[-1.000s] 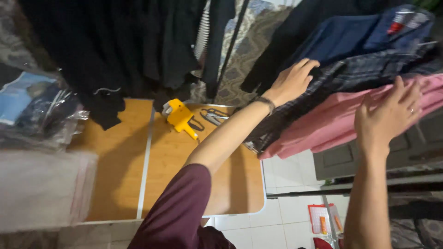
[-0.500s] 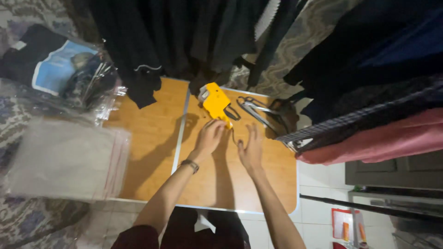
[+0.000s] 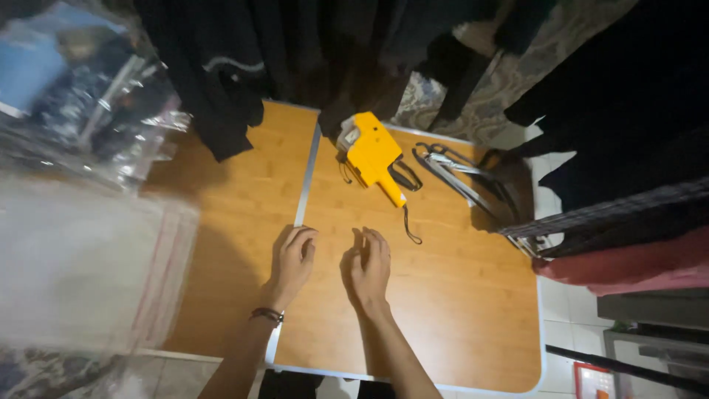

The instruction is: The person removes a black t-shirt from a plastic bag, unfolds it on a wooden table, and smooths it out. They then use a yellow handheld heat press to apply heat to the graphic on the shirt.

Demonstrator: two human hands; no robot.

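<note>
Here, at the far left of the frame, clear plastic bags [image 3: 81, 251] lie stacked, with a blurred bagged bundle [image 3: 66, 81] in the upper left. Dark clothes [image 3: 295, 52] hang across the top, over a wooden table [image 3: 458, 310]. Low in the middle, the left hand [image 3: 292, 262] rests on the table with fingers curled loosely, holding nothing; a dark band [image 3: 266, 315] circles its wrist. Just beside it, the right hand [image 3: 369, 270] lies likewise empty, fingers loosely bent. Above them, near the table's upper edge, sits a yellow label gun [image 3: 373, 155], apart from both hands. Further right lie metal clips [image 3: 454, 170]; pink cloth [image 3: 628, 266] hangs at the right edge.
</note>
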